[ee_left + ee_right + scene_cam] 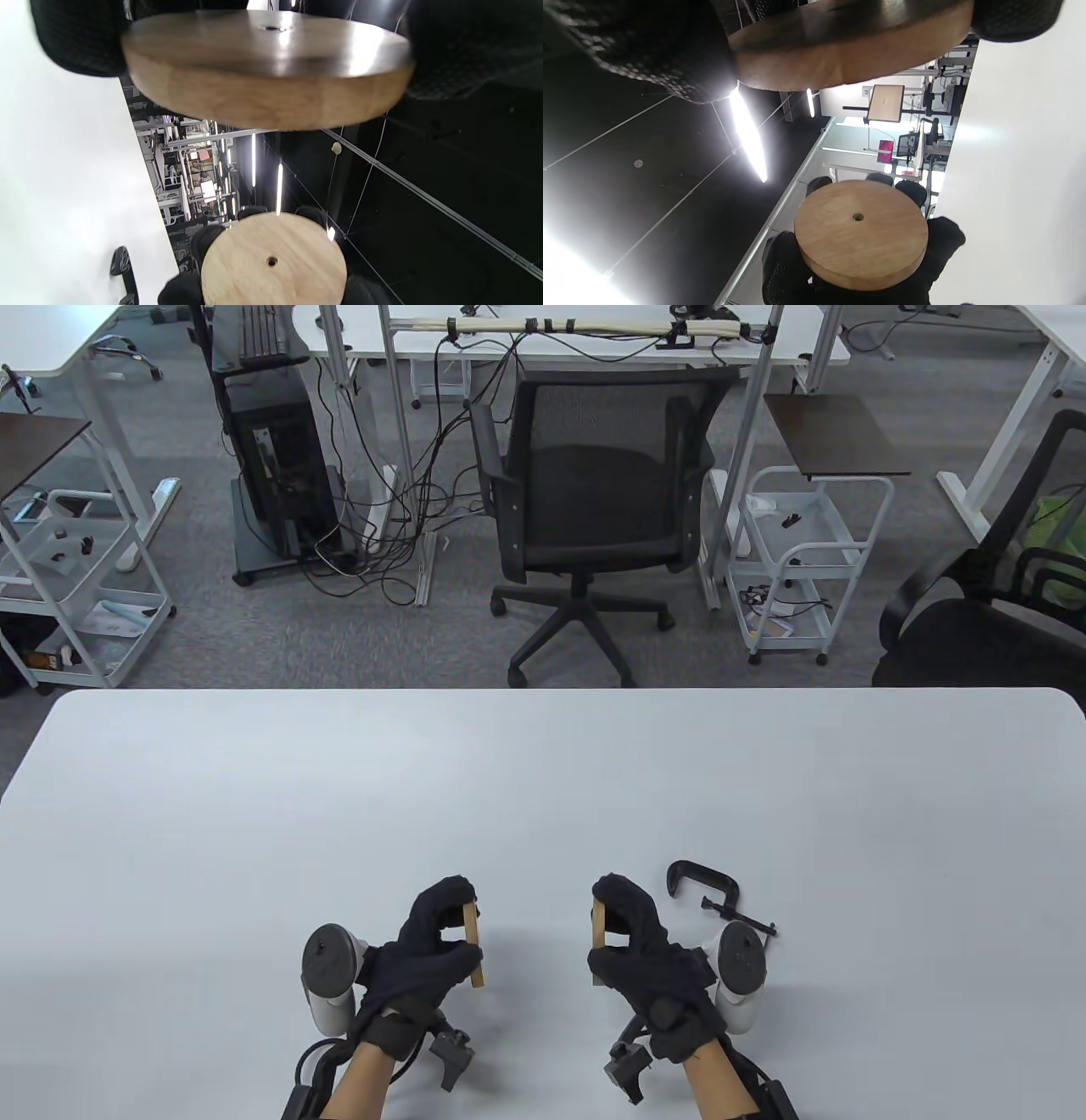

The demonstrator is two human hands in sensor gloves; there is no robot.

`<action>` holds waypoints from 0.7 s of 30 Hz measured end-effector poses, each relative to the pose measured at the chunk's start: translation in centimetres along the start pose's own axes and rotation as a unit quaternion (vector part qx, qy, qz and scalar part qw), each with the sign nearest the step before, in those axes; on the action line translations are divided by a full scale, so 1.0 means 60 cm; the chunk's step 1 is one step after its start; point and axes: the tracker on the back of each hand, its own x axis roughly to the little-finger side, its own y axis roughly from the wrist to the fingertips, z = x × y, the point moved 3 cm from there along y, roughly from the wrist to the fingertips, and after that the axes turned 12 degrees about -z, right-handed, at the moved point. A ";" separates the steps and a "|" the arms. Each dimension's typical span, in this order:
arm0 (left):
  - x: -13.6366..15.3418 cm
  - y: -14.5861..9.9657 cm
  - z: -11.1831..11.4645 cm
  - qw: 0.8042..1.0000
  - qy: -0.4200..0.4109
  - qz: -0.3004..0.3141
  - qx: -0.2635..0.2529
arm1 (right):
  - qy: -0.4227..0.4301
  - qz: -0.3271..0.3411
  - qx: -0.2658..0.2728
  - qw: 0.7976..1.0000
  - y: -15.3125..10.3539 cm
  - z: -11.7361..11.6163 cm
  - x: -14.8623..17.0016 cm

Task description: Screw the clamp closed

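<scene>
My left hand (437,937) grips a round wooden disc (475,943) on edge above the table; it fills the top of the left wrist view (267,72). My right hand (632,937) grips a second wooden disc (598,931), seen close in the right wrist view (848,46). Each disc has a small centre hole and each wrist view shows the other hand's disc facing it (273,260) (861,233). The discs face each other a short gap apart. The black C-clamp (717,895) lies on the table right of my right hand, untouched; part of it shows in the left wrist view (123,271).
The white table (543,797) stretches ahead of my hands. Beyond its far edge stand a black office chair (594,492), white trolleys (797,560) and desks on the grey carpet.
</scene>
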 end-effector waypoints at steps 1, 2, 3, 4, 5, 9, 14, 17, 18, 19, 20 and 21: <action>-0.001 0.000 0.008 1.000 0.005 0.004 0.003 | 0.001 -0.002 -0.004 1.000 0.000 -0.005 0.002; 0.000 0.001 0.018 1.000 0.004 0.006 0.013 | 0.003 -0.005 -0.007 1.000 0.001 -0.010 0.005; 0.000 0.001 0.026 1.000 0.001 0.004 0.019 | 0.005 -0.008 -0.008 1.000 0.001 -0.014 0.007; 0.001 0.002 0.036 1.000 -0.002 0.003 0.026 | 0.008 -0.012 -0.010 1.000 0.002 -0.020 0.010; 0.002 0.004 0.045 0.999 -0.004 0.002 0.035 | 0.011 -0.016 -0.013 1.000 0.002 -0.026 0.012; 0.001 0.012 0.068 0.998 -0.003 0.001 0.061 | 0.019 -0.034 -0.026 0.999 0.005 -0.043 0.019; 0.001 0.018 0.088 0.997 0.023 -0.003 0.078 | 0.036 -0.073 -0.060 0.995 0.013 -0.064 0.032; 0.002 0.018 0.092 0.997 0.032 0.000 0.072 | 0.056 -0.090 -0.060 0.993 0.013 -0.068 0.042; 0.003 0.017 0.095 0.996 0.033 -0.005 0.084 | 0.066 -0.094 -0.049 0.992 0.014 -0.066 0.044; 0.003 0.016 0.097 0.995 0.037 -0.006 0.095 | 0.072 -0.100 -0.051 0.991 0.014 -0.066 0.046; 0.001 0.015 0.101 0.994 0.049 0.000 0.098 | 0.078 -0.102 -0.059 0.990 0.014 -0.067 0.047; -0.001 0.015 0.107 0.993 0.063 0.002 0.104 | 0.078 -0.102 -0.059 0.990 0.014 -0.067 0.048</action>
